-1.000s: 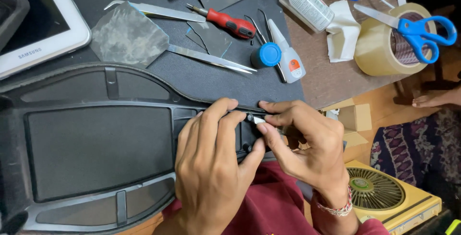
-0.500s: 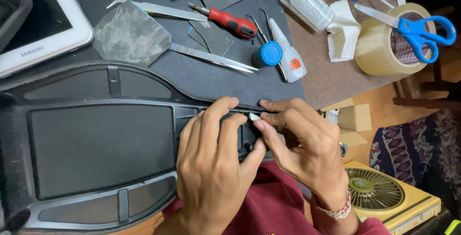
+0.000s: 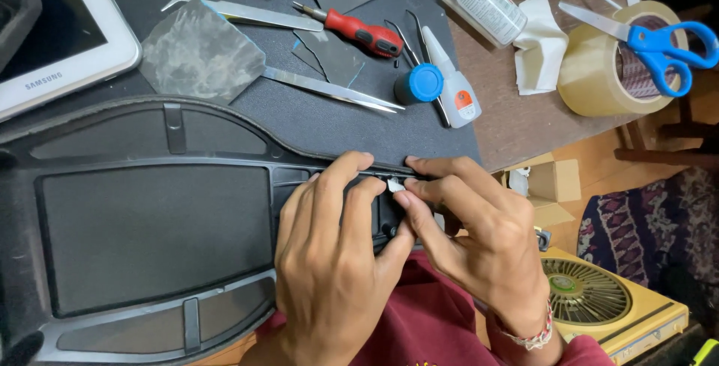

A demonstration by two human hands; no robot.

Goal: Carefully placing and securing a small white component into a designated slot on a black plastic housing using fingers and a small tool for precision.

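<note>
Both hands meet over the near edge of a large black plastic panel (image 3: 150,239) lying inner side up across the desk (image 3: 524,123) and the person's lap. Left hand (image 3: 337,261) lies flat on the panel, fingers pressing down by a small recess at its rim; right hand (image 3: 487,239) pinches a small white scrap (image 3: 395,184) between thumb and forefinger, right at that recess. By the look of it the scrap is being seated but is not yet settled, so fixing it is left. At 12 o'clock from the hands stand a blue-capped glue bottle (image 3: 449,89), long tweezers (image 3: 329,89) and a red-handled screwdriver (image 3: 359,31); at 2 o'clock a tape roll (image 3: 599,74) carries blue scissors (image 3: 659,40); at 10 o'clock lies a white tablet (image 3: 67,37).
</note>
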